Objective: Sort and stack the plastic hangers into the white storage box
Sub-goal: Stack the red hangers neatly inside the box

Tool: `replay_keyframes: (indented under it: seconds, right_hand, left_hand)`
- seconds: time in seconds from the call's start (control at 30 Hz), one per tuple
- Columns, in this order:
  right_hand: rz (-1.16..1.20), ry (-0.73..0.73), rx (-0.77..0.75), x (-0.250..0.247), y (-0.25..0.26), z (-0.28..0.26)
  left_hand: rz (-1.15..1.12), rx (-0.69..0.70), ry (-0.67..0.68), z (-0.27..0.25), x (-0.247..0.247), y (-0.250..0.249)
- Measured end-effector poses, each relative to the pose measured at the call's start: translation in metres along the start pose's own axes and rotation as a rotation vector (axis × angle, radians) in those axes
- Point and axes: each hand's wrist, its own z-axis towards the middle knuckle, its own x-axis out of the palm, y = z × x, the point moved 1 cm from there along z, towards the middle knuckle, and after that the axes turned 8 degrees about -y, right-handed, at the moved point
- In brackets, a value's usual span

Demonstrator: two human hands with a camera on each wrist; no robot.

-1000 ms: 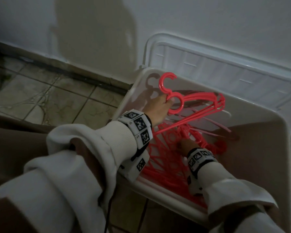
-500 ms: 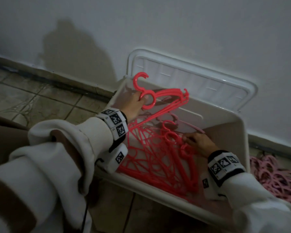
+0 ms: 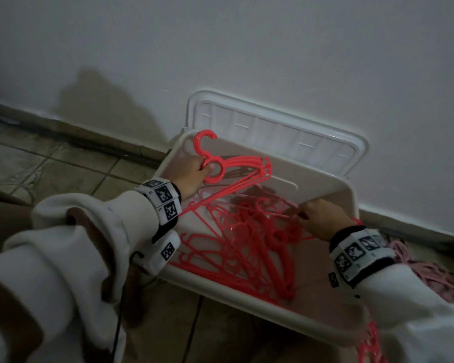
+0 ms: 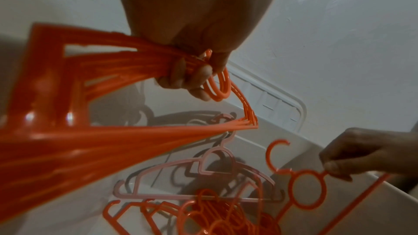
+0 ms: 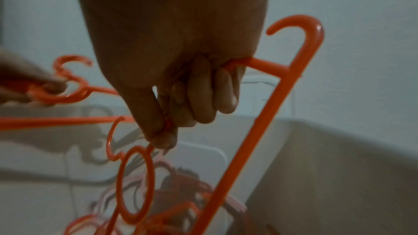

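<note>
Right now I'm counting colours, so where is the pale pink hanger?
In the left wrist view the pale pink hanger lies inside the white storage box, under the bundle in the left hand and behind the loose red hangers.

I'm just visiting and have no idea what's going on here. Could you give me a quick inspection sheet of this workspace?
Surface: tiled floor along a white wall.
Job's things: white box holding a loose heap of red hangers and at least one pale pink hanger; a red bundle is held above it.
Clutter: pink hangers on the floor right of the box; lid leaning on the wall.
Grips: left hand grips the bundle by its necks; right hand pinches a single red hanger.
Cables: a dark cord under the left sleeve.
Surroundings: dim room, baseboard.
</note>
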Motion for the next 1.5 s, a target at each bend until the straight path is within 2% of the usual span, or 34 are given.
replay_keyframes:
  seconds: [0.2, 0.5, 0.6, 0.7, 0.87, 1.13, 1.43, 1.5]
  right_hand:
    - [-0.025, 0.133, 0.03, 0.022, 0.033, 0.005]
    - [-0.018, 0.255, 0.165, 0.017, 0.021, 0.008]
    - [0.026, 0.284, 0.144, 0.022, 0.018, 0.005]
    - [-0.053, 0.256, 0.1, 0.023, 0.021, 0.002]
    - [-0.227, 0.126, -0.023, 0.017, 0.034, -0.001]
    - [-0.476, 0.051, -0.208, -0.002, 0.038, 0.004]
    - [-0.447, -0.03, -0.244, -0.018, 0.003, -0.003]
    - [-0.416, -0.063, -0.212, -0.022, -0.005, -0.006]
  left_hand:
    - [0.036, 0.011, 0.044, -0.002, -0.001, -0.002]
    - [0.009, -0.005, 0.053, -0.005, 0.0, -0.009]
    - [0.024, -0.016, 0.062, -0.008, 0.0, -0.013]
    - [0.028, -0.016, 0.082, -0.011, -0.001, -0.016]
    - [0.046, -0.003, 0.088, -0.013, -0.002, -0.017]
    - [0.116, 0.022, 0.113, -0.011, 0.001, -0.017]
    - [0.17, -0.036, 0.056, -0.006, -0.001, -0.006]
    - [0.169, -0.041, 0.061, -0.007, -0.001, -0.006]
